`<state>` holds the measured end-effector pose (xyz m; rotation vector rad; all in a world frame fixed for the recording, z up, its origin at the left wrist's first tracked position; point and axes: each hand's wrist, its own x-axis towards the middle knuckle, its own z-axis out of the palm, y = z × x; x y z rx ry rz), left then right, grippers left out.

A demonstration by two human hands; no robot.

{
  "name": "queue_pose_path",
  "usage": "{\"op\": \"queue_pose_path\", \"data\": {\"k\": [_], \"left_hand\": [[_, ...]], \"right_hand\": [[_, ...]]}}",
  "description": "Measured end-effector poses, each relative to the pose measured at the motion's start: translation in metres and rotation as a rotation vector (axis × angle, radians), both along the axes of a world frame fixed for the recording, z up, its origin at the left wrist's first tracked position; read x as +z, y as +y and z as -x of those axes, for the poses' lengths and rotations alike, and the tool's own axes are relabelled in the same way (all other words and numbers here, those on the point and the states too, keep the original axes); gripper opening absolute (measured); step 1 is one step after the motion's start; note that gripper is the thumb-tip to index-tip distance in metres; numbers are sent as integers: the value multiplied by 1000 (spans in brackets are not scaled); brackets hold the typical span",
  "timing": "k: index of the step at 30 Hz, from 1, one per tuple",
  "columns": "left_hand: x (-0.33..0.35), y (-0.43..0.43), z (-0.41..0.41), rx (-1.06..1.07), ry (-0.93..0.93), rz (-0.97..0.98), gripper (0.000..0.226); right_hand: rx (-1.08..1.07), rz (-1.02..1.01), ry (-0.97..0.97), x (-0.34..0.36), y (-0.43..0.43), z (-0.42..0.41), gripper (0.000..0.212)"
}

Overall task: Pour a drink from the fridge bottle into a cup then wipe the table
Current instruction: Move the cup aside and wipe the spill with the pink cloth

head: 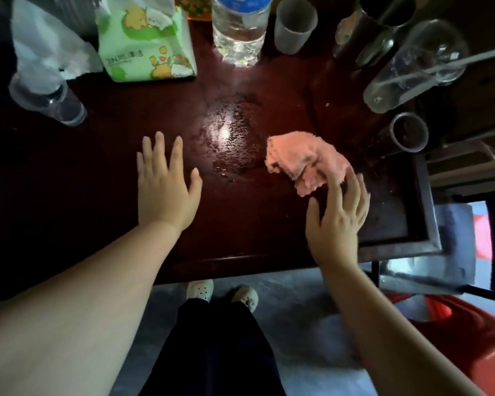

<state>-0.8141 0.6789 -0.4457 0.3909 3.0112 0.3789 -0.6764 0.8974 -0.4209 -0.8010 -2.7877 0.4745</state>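
Cloth (306,160) at right grip (337,224) fingertips, beside wet patch (229,138); left grip (166,192) apart.

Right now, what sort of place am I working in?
Probably a home or dorm room. There is a cluttered dark wooden table with a tissue pack, a water bottle and a plastic cup, plus a pink cloth beside a wet patch.

- Pretty dim overall; the dark red table (92,178) goes almost black on the left.
- Light from overhead hits the wet patch (226,132) as a hot white glare spot, and the water bottle (239,35) sparkles too.
- The right hand (337,221) is slightly motion-smeared.
- Wide-angle stretch at the edges: the clear cup (412,67) leans and looks soft.
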Motion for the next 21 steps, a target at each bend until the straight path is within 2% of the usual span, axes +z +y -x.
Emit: {"op": "queue_pose_path", "data": {"k": [3,7,9,12,15,18,21], "left_hand": [[-1,0,1,-7,-2,1,58],[-1,1,2,-17,-10,-15,59],[0,0,2,-15,-12,-19,59],[1,1,3,-14,-10,-17,60],[2,2,3,-18,-19,-29,60],[1,1,3,-8,-18,-26,60],[1,1,4,-10,-13,-21,60]], "right_hand": [[328,-118,32,19,31,34,43],[746,-153,-153,19,61,87,42],[839,-225,-201,12,69,97,44],[868,-245,-208,6,81,104,47],[643,-163,-119,-3,76,93,42],[236,-137,-30,-14,43,72,37],[-155,-48,-26,-15,2,67,38]]}}
